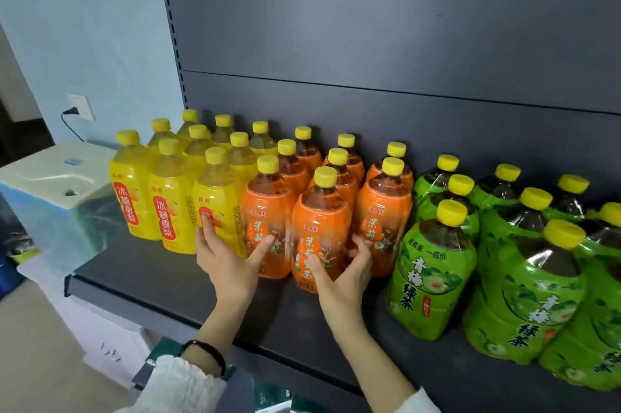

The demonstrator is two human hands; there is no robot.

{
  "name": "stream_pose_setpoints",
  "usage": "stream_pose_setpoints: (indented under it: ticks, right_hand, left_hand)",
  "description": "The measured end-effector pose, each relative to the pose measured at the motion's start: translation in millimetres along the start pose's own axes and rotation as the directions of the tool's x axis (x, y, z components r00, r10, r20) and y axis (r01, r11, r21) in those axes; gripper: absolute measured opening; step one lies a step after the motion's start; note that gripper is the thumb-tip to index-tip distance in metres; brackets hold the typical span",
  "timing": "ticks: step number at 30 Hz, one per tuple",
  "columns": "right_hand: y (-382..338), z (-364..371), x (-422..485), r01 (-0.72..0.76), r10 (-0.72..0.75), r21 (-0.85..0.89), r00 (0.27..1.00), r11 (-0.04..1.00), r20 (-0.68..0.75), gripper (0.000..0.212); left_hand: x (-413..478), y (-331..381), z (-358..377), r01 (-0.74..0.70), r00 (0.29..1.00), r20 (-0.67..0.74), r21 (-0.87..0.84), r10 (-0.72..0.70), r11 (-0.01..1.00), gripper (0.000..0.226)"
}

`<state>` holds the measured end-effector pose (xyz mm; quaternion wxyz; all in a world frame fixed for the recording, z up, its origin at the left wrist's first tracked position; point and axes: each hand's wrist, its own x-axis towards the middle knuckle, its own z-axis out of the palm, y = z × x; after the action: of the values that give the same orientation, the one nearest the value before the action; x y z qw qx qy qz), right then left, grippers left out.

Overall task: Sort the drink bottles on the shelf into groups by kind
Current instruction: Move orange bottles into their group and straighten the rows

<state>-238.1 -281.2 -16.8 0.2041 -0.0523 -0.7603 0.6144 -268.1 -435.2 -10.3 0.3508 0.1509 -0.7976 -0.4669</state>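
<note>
On the dark shelf [161, 288] stand three groups of yellow-capped bottles: yellow-labelled ones [171, 207] at the left, orange-labelled ones [383, 211] in the middle, green-labelled ones [433, 275] at the right. My right hand [339, 275] grips the front orange bottle [319, 227] low down, thumb on its label and fingers curled round its right side. My left hand [228, 261] is spread, its fingertips on the front yellow bottle [218, 211] and its thumb touching the orange bottle [267, 221] beside it.
The shelf's dark back panel [369, 43] rises behind the bottles. Left of the shelf sits a white basin [57, 174] below a wall socket [80, 106] with a cable. A bare strip of shelf runs along the front edge.
</note>
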Motion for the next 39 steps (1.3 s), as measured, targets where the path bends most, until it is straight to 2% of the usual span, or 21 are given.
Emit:
stream_pose_setpoints:
  ticks: [3, 7, 10, 12, 15, 21, 24, 29, 35, 39]
  right_hand:
    - [4, 1, -4, -0.023, 0.022, -0.004, 1.000, 1.000, -0.019, 0.072]
    - [3, -1, -14, -0.020, 0.021, 0.058, 0.999, 0.998, -0.029, 0.069]
    - [0, -9, -18, -0.056, 0.058, 0.126, 0.998, 0.990, -0.013, 0.036]
    - [-3, -23, -25, -0.059, 0.057, 0.140, 0.998, 0.988, 0.023, 0.021]
    - [-9, -53, -38, -0.051, 0.036, 0.167, 0.995, 0.985, 0.091, 0.013]
    - [-20, -152, -67, -0.028, 0.014, 0.076, 0.983, 0.997, 0.182, 0.010]
    - [-23, -217, -80, 0.005, 0.002, -0.033, 0.979, 0.999, 0.205, 0.019]
    - [-11, -315, -88, -0.066, 0.082, -0.154, 0.991, 0.986, 0.101, 0.035]
    - [16, -406, -91, -0.150, 0.143, -0.141, 0.988, 0.979, -0.059, 0.034]
    - [43, -477, -86, -0.186, 0.166, -0.128, 0.975, 0.974, -0.151, 0.029]
  left_hand:
    - [-3, 1, -8, 0.069, 0.996, 0.056, -0.043, -0.067, 0.997, 0.113]
    - [-22, -6, -36, 0.135, 0.973, 0.199, -0.097, -0.114, 0.986, 0.043]
    - [-45, -1, -56, 0.126, 0.943, 0.320, -0.094, -0.090, 0.988, 0.009]
    - [-59, 9, -66, 0.082, 0.933, 0.357, -0.098, -0.042, 0.992, 0.009]
    - [-79, 25, -75, 0.041, 0.923, 0.385, -0.124, 0.010, 0.991, 0.008]
    - [-139, 58, -67, -0.013, 0.899, 0.428, -0.193, 0.096, 0.981, 0.002]
    - [-174, 76, -56, -0.057, 0.868, 0.471, -0.218, 0.157, 0.974, 0.008]
    - [-226, 116, -23, -0.111, 0.787, 0.568, -0.251, 0.239, 0.962, 0.025]
    - [-289, 162, 39, -0.121, 0.641, 0.711, -0.278, 0.289, 0.953, 0.010]
    - [-341, 196, 94, -0.149, 0.551, 0.764, -0.306, 0.336, 0.940, 0.032]
